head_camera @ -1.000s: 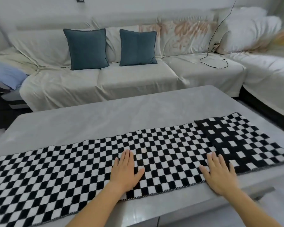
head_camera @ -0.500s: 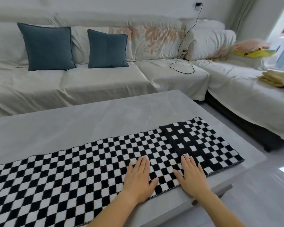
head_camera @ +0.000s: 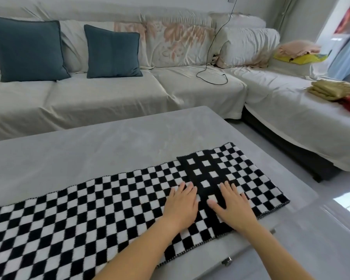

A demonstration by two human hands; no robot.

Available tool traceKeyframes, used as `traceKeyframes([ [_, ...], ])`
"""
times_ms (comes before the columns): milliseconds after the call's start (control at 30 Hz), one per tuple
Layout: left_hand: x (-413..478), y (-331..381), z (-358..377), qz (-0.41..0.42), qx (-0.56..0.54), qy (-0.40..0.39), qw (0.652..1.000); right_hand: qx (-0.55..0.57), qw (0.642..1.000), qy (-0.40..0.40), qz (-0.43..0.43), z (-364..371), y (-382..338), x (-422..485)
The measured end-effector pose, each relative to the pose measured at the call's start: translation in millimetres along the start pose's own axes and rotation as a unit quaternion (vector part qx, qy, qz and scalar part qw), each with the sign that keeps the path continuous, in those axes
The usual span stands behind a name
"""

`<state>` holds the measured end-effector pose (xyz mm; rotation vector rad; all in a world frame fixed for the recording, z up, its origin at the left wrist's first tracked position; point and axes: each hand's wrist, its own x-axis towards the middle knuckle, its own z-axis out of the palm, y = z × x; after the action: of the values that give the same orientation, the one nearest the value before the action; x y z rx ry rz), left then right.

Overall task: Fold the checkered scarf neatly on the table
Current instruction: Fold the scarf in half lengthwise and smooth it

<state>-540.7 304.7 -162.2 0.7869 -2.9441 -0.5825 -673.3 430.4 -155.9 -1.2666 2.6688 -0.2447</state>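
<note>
The black-and-white checkered scarf point(head_camera: 73, 211) lies spread flat in a long strip along the near side of the grey table point(head_camera: 101, 146). Its right end is folded back, forming a darker, mostly black panel point(head_camera: 202, 170). My left hand point(head_camera: 181, 205) rests palm down on the single layer just left of that panel. My right hand point(head_camera: 231, 205) lies flat, fingers spread, on the panel's near part. Neither hand grips the cloth. The scarf's left end runs out of view.
A covered light sofa point(head_camera: 113, 93) wraps around the table's far and right sides, with two blue cushions point(head_camera: 26, 49) and a black cable point(head_camera: 212, 77). Folded cloths point(head_camera: 331, 89) lie on its right section. The table's right edge point(head_camera: 303, 184) drops to the floor.
Both hands have slid to the right along the scarf toward the folded end, and the view has swung right with them. The hands now lie closer together.
</note>
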Motion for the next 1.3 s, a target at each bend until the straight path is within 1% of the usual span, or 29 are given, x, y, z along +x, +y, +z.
traceKeyframes([
  [100,18.7,20.9,1.3,-0.044,-0.106,0.045,0.992,-0.055,0.998,0.028,-0.003,12.9,-6.7,-8.0],
  [167,26.7,33.6,3.6,-0.071,-0.148,0.072,0.984,-0.071,0.996,0.045,0.002,16.5,-6.3,-9.4],
  [233,32.0,42.7,8.4,-0.076,-0.125,0.088,0.985,-0.077,0.996,0.052,-0.003,18.1,-3.7,-9.8],
  [367,41.4,42.0,12.4,-0.083,-0.065,0.089,0.990,-0.074,0.995,0.063,-0.004,19.7,-3.2,-11.0],
  [433,45.5,35.3,13.7,-0.080,-0.044,0.095,0.991,-0.049,0.997,0.058,-0.013,16.7,-4.3,-9.8],
  [500,46.6,30.4,17.1,-0.079,-0.021,0.113,0.990,0.003,0.998,0.057,-0.017,3.5,5.7,-2.1],
  [567,44.3,28.8,21.4,-0.090,-0.013,0.129,0.987,0.028,0.994,0.100,0.033,-19.0,32.8,12.1],
  [633,42.1,29.3,25.0,-0.102,-0.014,0.127,0.987,-0.012,0.985,0.124,0.122,-43.6,68.3,25.3],
  [700,41.1,29.2,26.1,-0.116,-0.006,0.125,0.985,-0.029,0.980,0.090,0.175,-58.8,94.1,32.9],
  [767,40.7,28.8,25.4,-0.121,0.008,0.124,0.985,0.036,0.977,0.041,0.204,-62.6,106.2,38.7],
  [800,40.3,28.9,25.4,-0.120,0.018,0.118,0.986,0.084,0.973,0.034,0.214,-62.3,108.5,40.8],
  [900,38.4,29.8,25.3,-0.117,0.033,0.092,0.988,0.181,0.955,0.079,0.221,-62.1,109.8,43.7],
  [1033,35.0,29.8,24.0,-0.115,0.041,0.075,0.990,0.244,0.935,0.121,0.226,-58.5,108.5,39.7],
  [1100,33.3,30.3,22.5,-0.114,0.039,0.068,0.990,0.258,0.928,0.136,0.231,-56.7,107.2,35.0],
  [1233,43.8,30.5,16.0,-0.101,0.028,0.036,0.994,0.300,0.917,0.150,0.217,-53.6,100.2,20.9],
  [1300,66.4,32.6,8.8,-0.059,0.024,0.016,0.998,0.244,0.929,0.174,0.219,-42.4,100.2,9.5],
])
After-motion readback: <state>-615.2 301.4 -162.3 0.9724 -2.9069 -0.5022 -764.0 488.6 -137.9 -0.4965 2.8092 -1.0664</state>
